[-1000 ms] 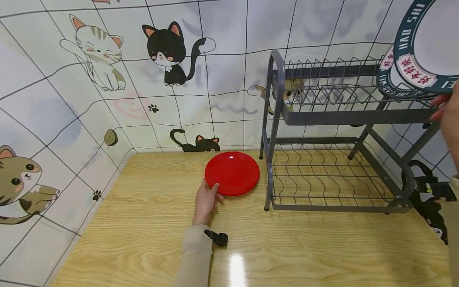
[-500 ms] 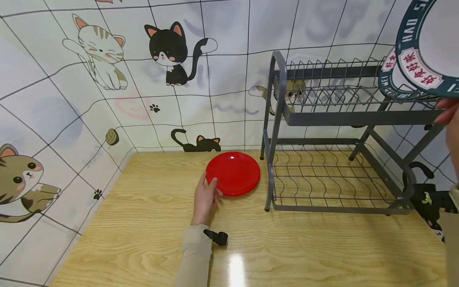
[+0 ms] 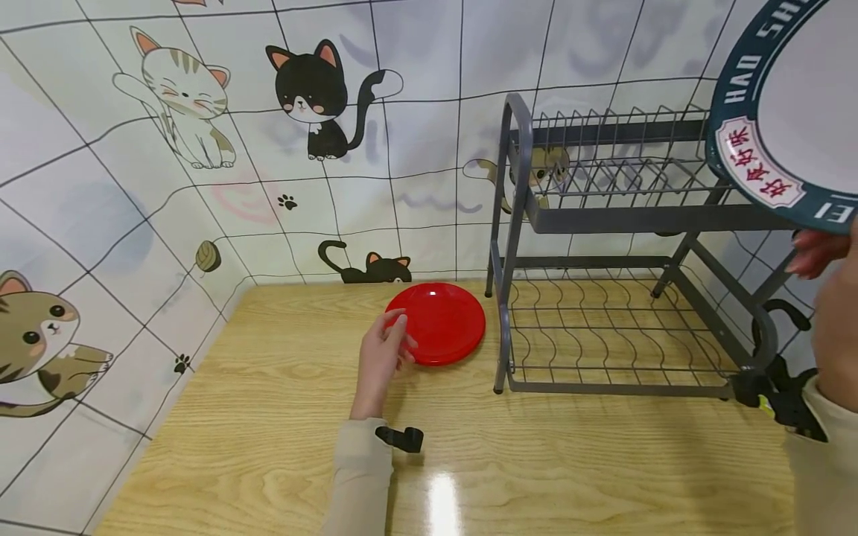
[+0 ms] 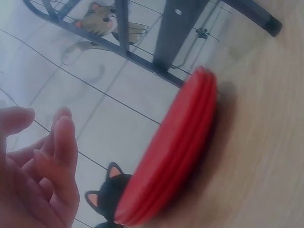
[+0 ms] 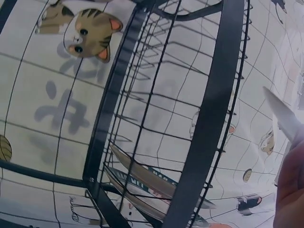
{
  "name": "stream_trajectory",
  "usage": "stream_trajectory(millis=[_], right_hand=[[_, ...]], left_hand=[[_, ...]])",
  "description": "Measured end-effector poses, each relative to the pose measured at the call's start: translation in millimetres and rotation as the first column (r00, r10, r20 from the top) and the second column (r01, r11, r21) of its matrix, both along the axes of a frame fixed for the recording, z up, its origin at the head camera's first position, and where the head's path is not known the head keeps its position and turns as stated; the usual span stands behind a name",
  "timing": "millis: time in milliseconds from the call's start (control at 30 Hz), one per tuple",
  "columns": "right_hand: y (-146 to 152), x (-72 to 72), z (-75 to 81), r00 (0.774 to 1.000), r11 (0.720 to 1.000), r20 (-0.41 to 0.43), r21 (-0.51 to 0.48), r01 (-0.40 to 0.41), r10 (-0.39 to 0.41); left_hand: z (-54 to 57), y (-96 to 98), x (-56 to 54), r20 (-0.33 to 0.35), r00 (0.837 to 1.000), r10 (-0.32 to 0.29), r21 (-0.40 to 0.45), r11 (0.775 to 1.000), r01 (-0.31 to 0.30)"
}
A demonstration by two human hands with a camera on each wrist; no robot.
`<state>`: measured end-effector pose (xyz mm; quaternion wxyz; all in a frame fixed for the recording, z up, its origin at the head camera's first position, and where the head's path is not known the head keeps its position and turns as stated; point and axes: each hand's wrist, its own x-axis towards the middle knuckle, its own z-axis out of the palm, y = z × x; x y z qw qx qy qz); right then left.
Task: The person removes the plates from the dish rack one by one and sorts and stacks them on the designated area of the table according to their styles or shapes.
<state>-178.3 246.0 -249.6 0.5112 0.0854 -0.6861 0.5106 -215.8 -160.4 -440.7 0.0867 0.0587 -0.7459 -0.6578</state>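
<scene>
A stack of red plates [image 3: 442, 324] lies on the wooden table, its layered rims [image 4: 173, 152] showing in the left wrist view. Just beside the stack's near left side is my left hand [image 3: 378, 361], fingers loosely bent and holding nothing; the left wrist view shows a gap between hand and plates. At the right edge of the head view, my right hand [image 3: 838, 320] holds a white plate with a dark green lettered rim [image 3: 751, 156] in front of the rack's upper tier. Much of that hand is out of frame. Similar plates [image 5: 147, 183] stand in the rack, seen from the right wrist.
A grey two-tier dish rack [image 3: 603, 219] stands right of the red plates. Its lower wire shelf [image 3: 617, 327] sits just above the table [image 3: 281, 461]. Behind is a tiled wall [image 3: 429, 141] with cat pictures.
My left hand has let go of the red stack's rim and drawn slightly back. My right hand has brought the white plate lower and leftward, so it now hides the racked plates in the head view.
</scene>
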Motion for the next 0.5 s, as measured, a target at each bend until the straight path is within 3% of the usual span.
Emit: stream_trajectory(millis=[233, 400, 500], right_hand=[[-15, 16.6, -19.1, 1.000, 0.999, -0.003, 0.033, 0.031, -0.031], [-28, 20.0, -31.7, 0.996, 0.993, -0.050, -0.089, -0.081, 0.076], [-36, 20.6, -38.6, 0.969, 0.963, -0.139, -0.145, -0.226, 0.206]], left_hand=[[26.7, 2.2, 10.3, -0.093, 0.995, -0.036, -0.031, 0.999, 0.033], [43.4, 3.0, 18.2, -0.142, 0.988, -0.059, -0.052, 0.997, 0.052], [54.8, 3.5, 24.2, -0.154, 0.985, -0.072, -0.058, 0.996, 0.064]])
